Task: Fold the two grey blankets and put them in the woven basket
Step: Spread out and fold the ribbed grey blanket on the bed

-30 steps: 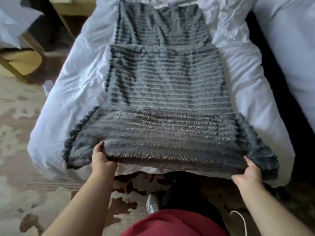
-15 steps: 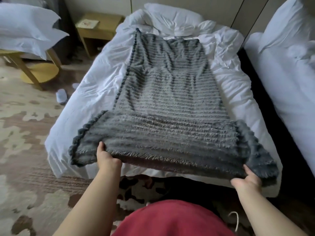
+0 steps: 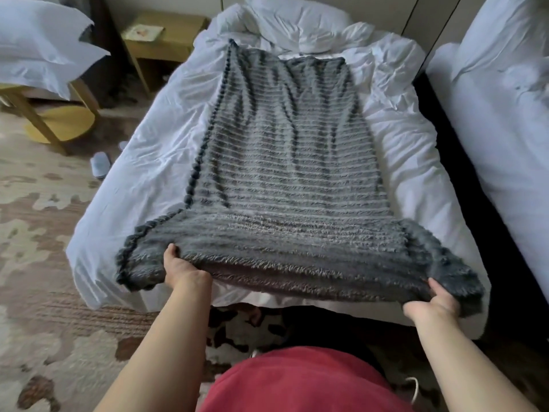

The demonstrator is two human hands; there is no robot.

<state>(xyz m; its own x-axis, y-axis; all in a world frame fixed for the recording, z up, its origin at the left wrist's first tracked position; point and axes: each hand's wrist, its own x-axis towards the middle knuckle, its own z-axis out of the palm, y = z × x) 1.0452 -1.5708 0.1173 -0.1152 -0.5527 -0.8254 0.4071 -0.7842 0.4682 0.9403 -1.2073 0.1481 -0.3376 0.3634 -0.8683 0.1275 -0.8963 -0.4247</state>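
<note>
1. No text, label, brand, number or sign could be read anywhere in the view.
2. A card (image 3: 143,32) on the wooden nightstand (image 3: 175,44) carried a small reddish print, too blurred to read.

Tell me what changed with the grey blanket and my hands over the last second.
The ridge across the middle of the grey blanket has flattened; it now lies stretched along the bed. The view tipped up toward the pillows. Nothing was taken or let go: left hand and right hand still grip the lifted near edge.
</note>
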